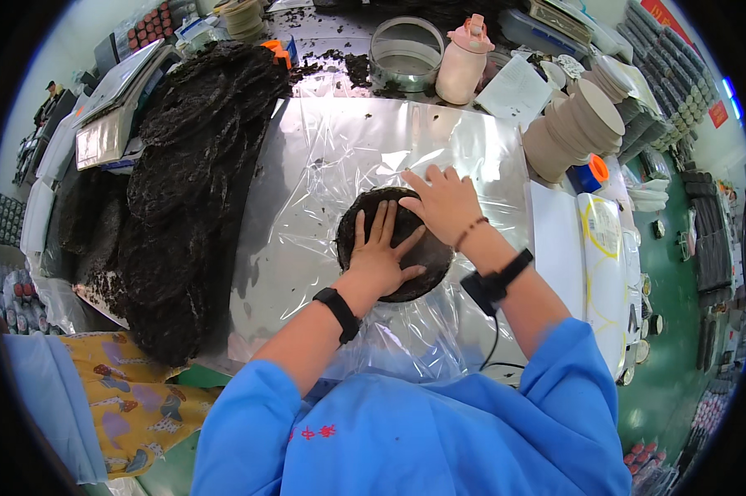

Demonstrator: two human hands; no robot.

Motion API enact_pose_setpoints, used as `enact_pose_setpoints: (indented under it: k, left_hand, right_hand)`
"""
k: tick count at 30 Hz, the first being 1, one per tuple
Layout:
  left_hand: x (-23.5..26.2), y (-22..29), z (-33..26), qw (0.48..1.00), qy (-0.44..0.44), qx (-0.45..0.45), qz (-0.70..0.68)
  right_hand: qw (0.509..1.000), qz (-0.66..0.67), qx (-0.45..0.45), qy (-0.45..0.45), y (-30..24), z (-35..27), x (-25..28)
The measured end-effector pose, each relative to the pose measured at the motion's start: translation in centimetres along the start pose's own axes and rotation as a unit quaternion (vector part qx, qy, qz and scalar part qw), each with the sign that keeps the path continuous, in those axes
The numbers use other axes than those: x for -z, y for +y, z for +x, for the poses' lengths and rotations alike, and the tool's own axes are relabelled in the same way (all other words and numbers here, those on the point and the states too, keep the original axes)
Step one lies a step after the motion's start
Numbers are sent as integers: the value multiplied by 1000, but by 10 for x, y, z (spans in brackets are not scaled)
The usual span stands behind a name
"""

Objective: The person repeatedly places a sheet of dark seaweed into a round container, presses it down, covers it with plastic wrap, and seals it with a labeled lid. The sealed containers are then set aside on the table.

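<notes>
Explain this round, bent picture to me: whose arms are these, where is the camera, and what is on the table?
The camera sits on a person's head and looks down, and its wide lens bends the edges. The two bare arms from the lower edge are that person's own, in blue sleeves. The left hand and right hand both press flat, fingers spread, on a dark round pressed cake. Nothing is gripped. The cake lies on a clear plastic sheet spread over a shiny metal table. To the left is a heap of similar dark cakes. At the back stand a pink bottle and a stack of pale round discs.
</notes>
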State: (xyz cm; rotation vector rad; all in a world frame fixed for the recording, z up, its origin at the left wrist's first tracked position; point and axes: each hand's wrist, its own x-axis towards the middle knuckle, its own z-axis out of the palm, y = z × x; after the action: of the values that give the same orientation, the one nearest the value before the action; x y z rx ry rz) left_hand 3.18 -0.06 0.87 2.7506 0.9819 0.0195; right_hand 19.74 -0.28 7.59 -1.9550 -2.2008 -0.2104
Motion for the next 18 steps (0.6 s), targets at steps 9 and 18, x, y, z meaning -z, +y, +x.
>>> enact_pose_setpoints:
  k: [9, 18]
  left_hand:
    - [7, 3, 5, 1000, -20, -7, -12]
    - [7, 3, 6, 998, -62, 1, -29]
  right_hand:
    - [958, 180, 220, -45, -22, -102, 14]
    - [950, 232, 207, 41, -75, -122, 74]
